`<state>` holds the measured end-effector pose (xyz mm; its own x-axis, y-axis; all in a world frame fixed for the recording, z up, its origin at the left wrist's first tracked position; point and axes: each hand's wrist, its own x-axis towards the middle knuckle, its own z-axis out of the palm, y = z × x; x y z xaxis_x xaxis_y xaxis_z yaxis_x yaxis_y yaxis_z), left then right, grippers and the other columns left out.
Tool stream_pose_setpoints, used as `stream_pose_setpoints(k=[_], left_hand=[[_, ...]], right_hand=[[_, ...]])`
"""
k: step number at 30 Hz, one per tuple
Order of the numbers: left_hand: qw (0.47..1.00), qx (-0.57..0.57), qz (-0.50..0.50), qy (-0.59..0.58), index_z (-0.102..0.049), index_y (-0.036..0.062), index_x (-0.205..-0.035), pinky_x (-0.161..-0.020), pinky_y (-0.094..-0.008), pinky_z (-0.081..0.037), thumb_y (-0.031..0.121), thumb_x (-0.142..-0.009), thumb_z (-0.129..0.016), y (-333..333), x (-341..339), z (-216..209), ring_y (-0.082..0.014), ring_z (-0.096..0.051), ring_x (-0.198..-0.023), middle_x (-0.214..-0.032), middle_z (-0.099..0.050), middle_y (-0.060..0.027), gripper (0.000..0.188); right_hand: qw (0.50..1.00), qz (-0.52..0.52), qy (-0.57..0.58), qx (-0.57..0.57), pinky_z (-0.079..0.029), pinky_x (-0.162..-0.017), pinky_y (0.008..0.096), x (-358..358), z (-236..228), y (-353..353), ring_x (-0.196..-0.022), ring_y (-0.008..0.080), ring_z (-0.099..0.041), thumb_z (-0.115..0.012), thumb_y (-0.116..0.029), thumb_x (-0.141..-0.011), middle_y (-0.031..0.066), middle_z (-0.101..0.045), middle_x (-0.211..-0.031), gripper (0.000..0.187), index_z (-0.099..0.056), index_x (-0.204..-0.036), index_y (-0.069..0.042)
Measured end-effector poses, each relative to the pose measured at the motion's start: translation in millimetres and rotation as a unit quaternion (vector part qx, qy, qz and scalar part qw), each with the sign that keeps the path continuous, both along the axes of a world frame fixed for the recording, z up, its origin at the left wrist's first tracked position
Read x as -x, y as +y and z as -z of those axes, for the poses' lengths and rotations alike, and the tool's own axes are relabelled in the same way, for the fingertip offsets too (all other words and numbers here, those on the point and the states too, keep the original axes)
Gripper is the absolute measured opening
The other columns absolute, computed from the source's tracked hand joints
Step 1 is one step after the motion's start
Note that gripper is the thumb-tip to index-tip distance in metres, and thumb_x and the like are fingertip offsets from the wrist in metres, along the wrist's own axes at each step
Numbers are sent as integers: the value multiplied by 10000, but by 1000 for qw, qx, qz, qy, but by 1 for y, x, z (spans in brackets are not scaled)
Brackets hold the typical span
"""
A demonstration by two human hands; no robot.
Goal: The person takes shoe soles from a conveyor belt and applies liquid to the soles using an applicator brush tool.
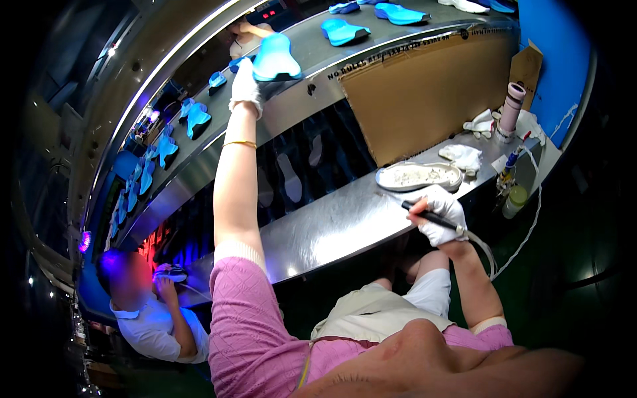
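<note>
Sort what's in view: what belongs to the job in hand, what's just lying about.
Seemingly in the job:
blue shoe-shaped piece at the left hand
black pen-like tool in the right hand
perhaps the off-white shoe-shaped piece on the bench

Seemingly just lying about:
pink bottle
crumpled white cloth
cardboard sheet

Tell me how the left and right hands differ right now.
The left hand reaches far out to the belt; the right hand is nearer the body, by the metal bench. The left hand is at a blue sole-shaped piece, its grip unclear; the right hand holds a black pen-like tool. Both wear white gloves.
</note>
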<state>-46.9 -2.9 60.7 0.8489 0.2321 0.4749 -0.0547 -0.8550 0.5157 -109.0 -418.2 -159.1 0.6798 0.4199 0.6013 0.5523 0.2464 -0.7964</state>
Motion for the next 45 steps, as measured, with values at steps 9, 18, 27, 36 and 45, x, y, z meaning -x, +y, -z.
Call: stream_pose_setpoints(k=[9, 18, 27, 36, 45], left_hand=[[742, -354, -545, 166, -540, 281, -1329, -1116, -603, -242, 389, -818, -648, 119, 38, 24, -257, -440, -1308, -1394, -501, -41, 533], [848, -270, -456, -7, -693, 149, -1027, -865, -401, -513, 324, -765, -773, 177, 120, 40, -308, -639, -1008, -1038, -672, -131, 325], [898, 78, -176, -396, -628, 20, -975, -854, -330, -489, 394, -875, -718, 34, 204, 33, -185, -599, -918, -917, -612, -58, 397], [738, 539, 353, -203, -563, 88, -607, -611, -349, -465, 443, -1030, -347, -29, 248, 78, -224, -498, -597, -780, -609, -186, 593], [365, 893, 261, 8, -408, 53, -1415, -1112, -628, -288, 800, -820, -404, -151, 261, 273, -438, -408, -1311, -1383, -475, -261, 955]], right_hand=[[997, 17, 75, 22, -498, -665, 255, -14, 20, -12, -724, 134, -613, -731, 114, -742, 59, -600, -807, 206, -627, -821, -45], [993, -57, 92, 38, -516, -647, 250, -11, 22, 14, -693, 125, -614, -702, 156, -741, 70, -594, -906, 232, -606, -825, -37], [990, -64, 117, 41, -490, -697, 226, 12, 26, 31, -762, 89, -585, -678, 123, -779, 25, -612, -860, 215, -601, -867, -57], [993, -13, 102, 56, -506, -709, 230, 48, 24, 38, -758, 81, -612, -712, 48, -796, 40, -662, -838, 183, -626, -927, -47], [979, -52, 179, 84, -508, -659, 226, 67, 15, 31, -720, 91, -633, -677, 2, -834, 42, -636, -821, 188, -568, -979, -47]])
